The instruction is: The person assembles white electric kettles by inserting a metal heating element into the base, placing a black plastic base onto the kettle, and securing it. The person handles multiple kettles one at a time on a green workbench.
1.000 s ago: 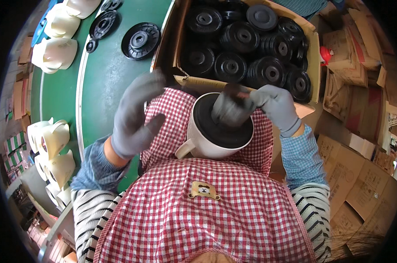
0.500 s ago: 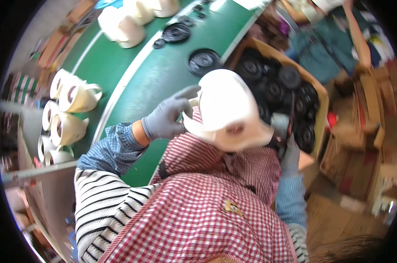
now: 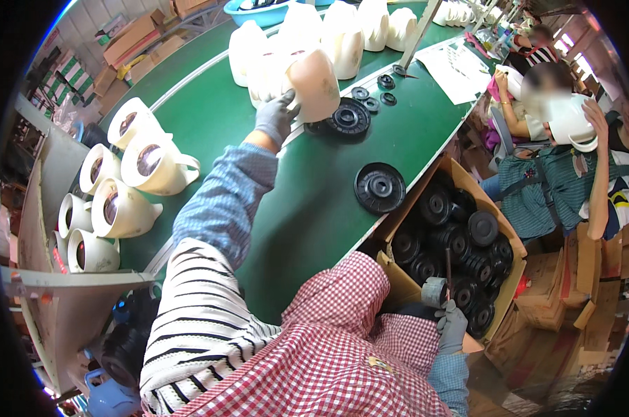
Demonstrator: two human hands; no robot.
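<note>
Gripping a white pitcher [image 3: 314, 87] by what looks like its handle, though fingers are partly hiding the hold, the left hand [image 3: 278, 118] is keeping close to other white pitchers [image 3: 344, 42] toward the green counter's [image 3: 328, 167] far edge. Any tilt could be sending its base into a neighbour or the black disc [image 3: 349, 119] just beside it. Down by the box's [image 3: 510, 288] near edge, the right hand [image 3: 452, 326] is pinching a mallet-like tool [image 3: 435, 292], and a slack grip could be dropping it onto the stacked discs [image 3: 483, 228].

Left hand [image 3: 277, 119] reaches far forward; right hand [image 3: 452, 328] is low, fingers [image 3: 451, 310] curled.
</note>
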